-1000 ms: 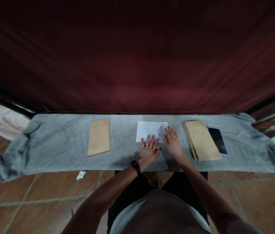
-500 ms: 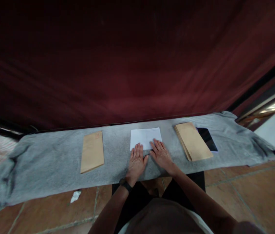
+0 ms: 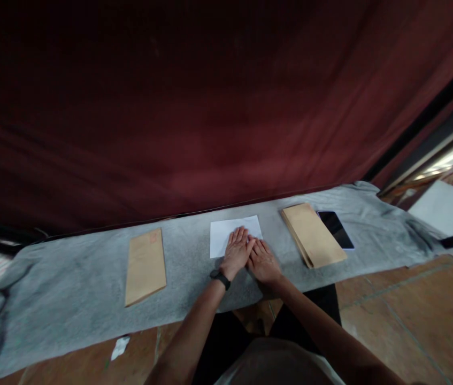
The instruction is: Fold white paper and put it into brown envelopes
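A white sheet of paper (image 3: 220, 235), perhaps folded, lies flat on the grey cloth in front of me. My left hand (image 3: 237, 250) rests flat on its lower right part, fingers stretched out. Beside it, my right hand (image 3: 264, 261) lies flat with its fingertips at the paper's lower right edge. The two hands touch, the left thumb reaching the right fingers. A dark band sits on my left wrist. Nothing is gripped by either hand.
One brown envelope (image 3: 146, 267) with red marks lies to the left. To the right is a stack of brown envelopes (image 3: 314, 235), with a dark phone (image 3: 335, 230) beside it. Grey cloth (image 3: 77, 278) covers the narrow bench. A dark red curtain (image 3: 210, 133) hangs behind.
My left hand has slid right across the paper until it meets my right hand. The right hand stays near the paper's lower right corner. The view has tilted slightly.
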Available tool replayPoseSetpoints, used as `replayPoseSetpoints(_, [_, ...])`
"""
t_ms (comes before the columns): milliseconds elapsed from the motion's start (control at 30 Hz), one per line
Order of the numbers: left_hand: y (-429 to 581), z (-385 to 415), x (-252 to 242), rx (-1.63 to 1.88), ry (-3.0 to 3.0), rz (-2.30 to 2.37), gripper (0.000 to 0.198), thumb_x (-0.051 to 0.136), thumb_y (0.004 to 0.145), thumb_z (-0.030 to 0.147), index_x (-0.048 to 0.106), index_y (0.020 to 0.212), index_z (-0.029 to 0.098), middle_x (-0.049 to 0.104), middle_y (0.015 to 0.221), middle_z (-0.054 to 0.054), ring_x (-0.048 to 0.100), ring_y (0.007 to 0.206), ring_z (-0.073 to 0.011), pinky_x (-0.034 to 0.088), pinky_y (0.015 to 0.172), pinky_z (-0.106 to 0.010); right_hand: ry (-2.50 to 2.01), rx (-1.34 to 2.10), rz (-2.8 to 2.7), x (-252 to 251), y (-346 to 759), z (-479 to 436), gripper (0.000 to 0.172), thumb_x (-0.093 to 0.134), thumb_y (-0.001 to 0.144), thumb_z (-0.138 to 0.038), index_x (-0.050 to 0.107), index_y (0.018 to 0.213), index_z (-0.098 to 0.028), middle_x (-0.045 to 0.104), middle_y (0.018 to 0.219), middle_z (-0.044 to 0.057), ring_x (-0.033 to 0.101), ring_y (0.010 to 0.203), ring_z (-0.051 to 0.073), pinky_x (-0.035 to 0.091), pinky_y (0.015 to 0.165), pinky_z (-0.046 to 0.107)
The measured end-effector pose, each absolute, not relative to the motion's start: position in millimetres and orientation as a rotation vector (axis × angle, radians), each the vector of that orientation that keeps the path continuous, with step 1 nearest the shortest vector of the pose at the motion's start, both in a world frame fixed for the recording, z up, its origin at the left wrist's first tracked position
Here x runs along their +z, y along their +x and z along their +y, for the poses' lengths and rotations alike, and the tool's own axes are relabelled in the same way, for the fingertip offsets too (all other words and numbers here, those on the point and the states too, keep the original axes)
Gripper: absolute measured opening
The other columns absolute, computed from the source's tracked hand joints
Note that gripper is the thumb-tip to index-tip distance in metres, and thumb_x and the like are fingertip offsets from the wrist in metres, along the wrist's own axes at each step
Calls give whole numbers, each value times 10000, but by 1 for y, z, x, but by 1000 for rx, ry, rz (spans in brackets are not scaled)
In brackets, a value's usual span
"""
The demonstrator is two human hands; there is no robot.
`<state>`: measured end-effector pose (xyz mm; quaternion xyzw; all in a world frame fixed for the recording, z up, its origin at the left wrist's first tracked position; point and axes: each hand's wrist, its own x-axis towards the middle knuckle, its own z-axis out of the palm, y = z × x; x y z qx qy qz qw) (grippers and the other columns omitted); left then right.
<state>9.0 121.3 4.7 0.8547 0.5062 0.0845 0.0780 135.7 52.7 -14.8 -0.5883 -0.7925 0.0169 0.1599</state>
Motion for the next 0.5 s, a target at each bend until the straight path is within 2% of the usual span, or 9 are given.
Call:
replayPoseSetpoints(133, [15,148,1,231,2558,1573,608,247,1055,469,404,1544,143,395,1614,-116,309,1521,-246,271,1238,-473,-1705,67,-2241,-16,135,53,520,443,1035,-373,509,1477,-106,487,1536,175,412,1461,278,277,1229,472])
replayPoseSetpoints(500, [13,172,-1,207,2528,1641,604,228,1062,416,339,1575,119,323,1643,-117,239,1547,-233,190,1263,-459,-1673,22,-2221,-14,136,52,526,439,1042,-391,469,1506,-144,396,1601,147,403,1464,300,270,1225,499])
